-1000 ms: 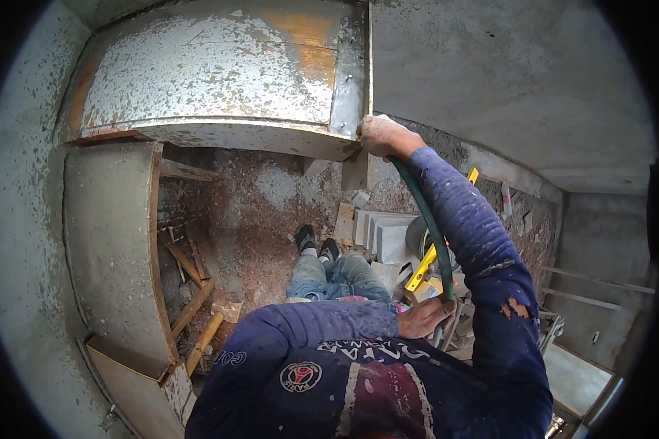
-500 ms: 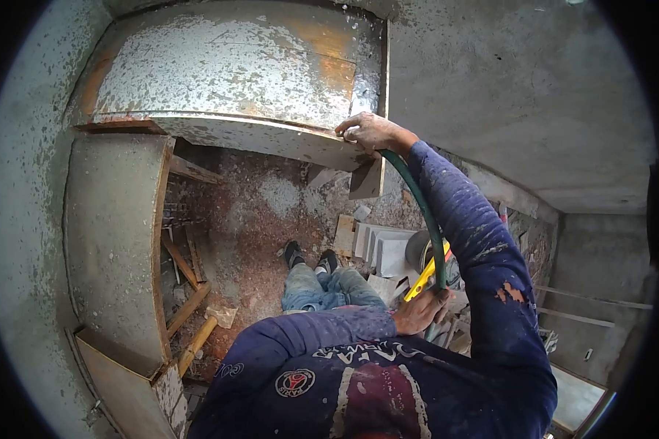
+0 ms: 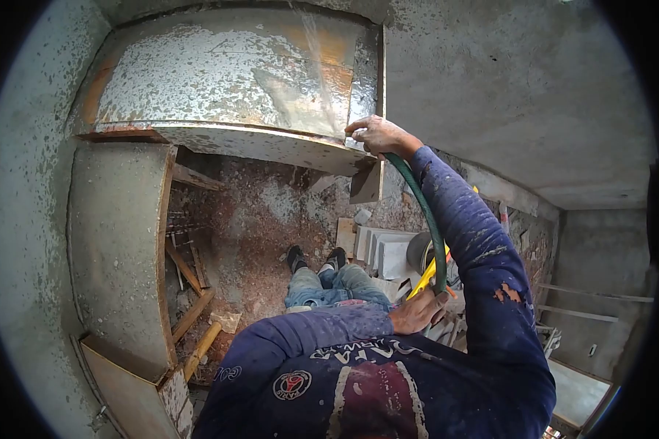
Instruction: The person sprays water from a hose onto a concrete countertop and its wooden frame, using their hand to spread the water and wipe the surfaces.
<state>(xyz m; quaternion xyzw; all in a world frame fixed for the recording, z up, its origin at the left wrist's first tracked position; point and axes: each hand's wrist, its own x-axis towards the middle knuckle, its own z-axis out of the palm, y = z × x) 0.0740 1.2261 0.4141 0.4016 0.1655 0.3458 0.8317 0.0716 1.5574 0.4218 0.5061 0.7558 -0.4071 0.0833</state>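
A green hose curves between my two hands along the inside of my right forearm. My right hand is closed on the upper end of the hose, at the front right corner of the splattered raised panel. Water sprays from that end across the panel, where a wet patch shows. Crossing in front of my chest, my left arm ends in my left hand, wrapped round the lower part of the hose. Its fingertips are partly hidden.
A lower grey slab with wooden edging runs along the left wall. Boards and a wooden-handled tool lie below it. Right of my feet are stacked white slabs, a bucket and a yellow bar.
Water now sprays from the hose end onto the panel, and a wet patch has appeared. My hands have barely moved and keep their hold on the hose.
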